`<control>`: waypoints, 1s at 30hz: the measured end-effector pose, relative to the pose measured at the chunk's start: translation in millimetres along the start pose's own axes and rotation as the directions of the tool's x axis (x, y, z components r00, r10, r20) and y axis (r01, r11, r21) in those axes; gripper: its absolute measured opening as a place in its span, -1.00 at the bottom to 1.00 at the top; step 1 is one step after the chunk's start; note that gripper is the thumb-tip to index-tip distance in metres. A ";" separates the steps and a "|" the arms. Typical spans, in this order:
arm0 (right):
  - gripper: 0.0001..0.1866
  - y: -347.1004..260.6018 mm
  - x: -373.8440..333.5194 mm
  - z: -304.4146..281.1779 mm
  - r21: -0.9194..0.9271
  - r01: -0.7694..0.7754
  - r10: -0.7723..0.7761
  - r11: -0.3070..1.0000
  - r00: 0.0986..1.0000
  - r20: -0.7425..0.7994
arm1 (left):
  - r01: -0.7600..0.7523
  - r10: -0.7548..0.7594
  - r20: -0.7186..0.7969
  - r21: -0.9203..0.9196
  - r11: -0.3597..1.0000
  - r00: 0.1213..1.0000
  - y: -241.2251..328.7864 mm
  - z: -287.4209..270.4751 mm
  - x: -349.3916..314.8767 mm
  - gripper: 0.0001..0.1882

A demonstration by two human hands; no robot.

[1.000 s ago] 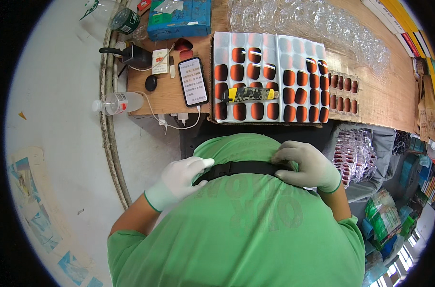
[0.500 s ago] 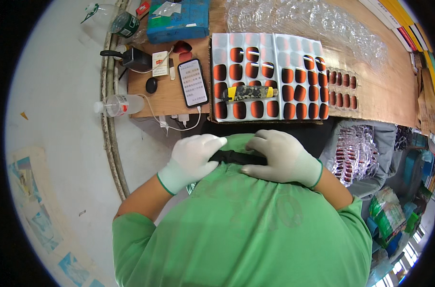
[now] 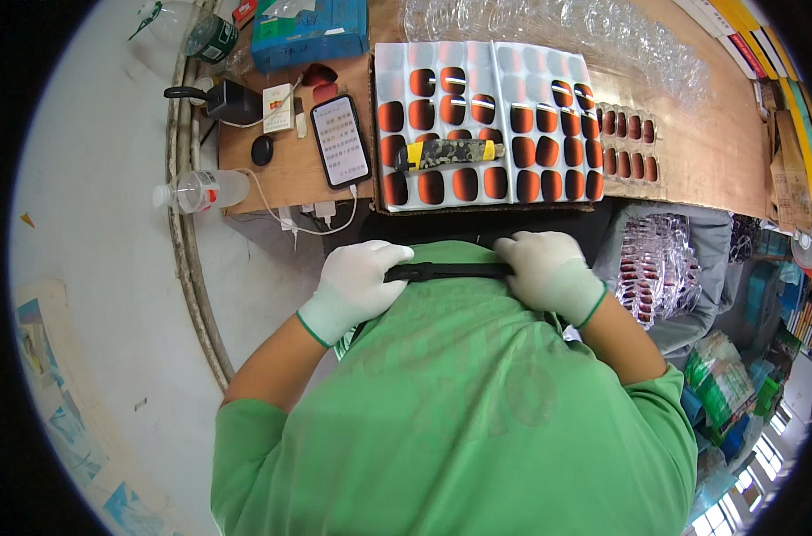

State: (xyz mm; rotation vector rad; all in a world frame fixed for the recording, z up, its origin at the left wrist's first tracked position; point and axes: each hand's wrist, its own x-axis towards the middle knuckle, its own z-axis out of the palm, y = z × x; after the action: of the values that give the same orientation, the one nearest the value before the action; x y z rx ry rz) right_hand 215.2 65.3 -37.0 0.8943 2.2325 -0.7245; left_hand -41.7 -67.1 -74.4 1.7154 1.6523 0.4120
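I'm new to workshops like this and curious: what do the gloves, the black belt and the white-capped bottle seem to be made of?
Gloves: knit fabric by the look, matte, fitting closely; fibre unclear.
Belt: probably webbing, dull black, judging by its flat, even band; any weave is too fine to see.
Bottle: likely thin plastic, clear and glossy, being see-through with bright highlights.

The strap (image 3: pixel 460 271) is black, the shirt (image 3: pixel 460 464) green.

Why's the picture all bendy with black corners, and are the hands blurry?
Head view: the round fisheye image leaves corners black and bends straight edges; same head view: left hand and right hand look fairly clear, while glare streaks some lenses.
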 end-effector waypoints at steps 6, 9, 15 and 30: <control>-0.67 34.2 -6.5 36.7 0.064 -0.168 0.167 0.984 0.986 0.021 | 0.135 -0.134 0.021 -0.112 0.984 0.991 -17.5 18.3 1.0 -0.64; -0.68 38.4 15.5 54.6 0.128 -0.221 0.223 0.967 0.975 -0.003 | 0.212 -0.203 0.083 -0.128 0.969 0.976 -32.9 29.2 14.2 -0.62; -0.55 41.3 13.8 81.0 0.246 -0.212 0.251 0.946 0.958 -0.138 | 0.315 -0.311 0.063 -0.094 0.944 0.948 -33.0 37.3 6.5 -0.56; -0.47 50.2 -105.7 369.5 0.770 -0.557 0.878 0.311 0.479 -0.007 | 0.746 -0.751 0.222 0.124 0.654 0.621 -57.8 73.9 -214.1 -0.60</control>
State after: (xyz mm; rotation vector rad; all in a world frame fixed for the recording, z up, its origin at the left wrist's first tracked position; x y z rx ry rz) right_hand 438.5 -194.9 -217.8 2.5025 1.4267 -0.9224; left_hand -63.4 -296.6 -113.1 0.8752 1.9880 -0.2340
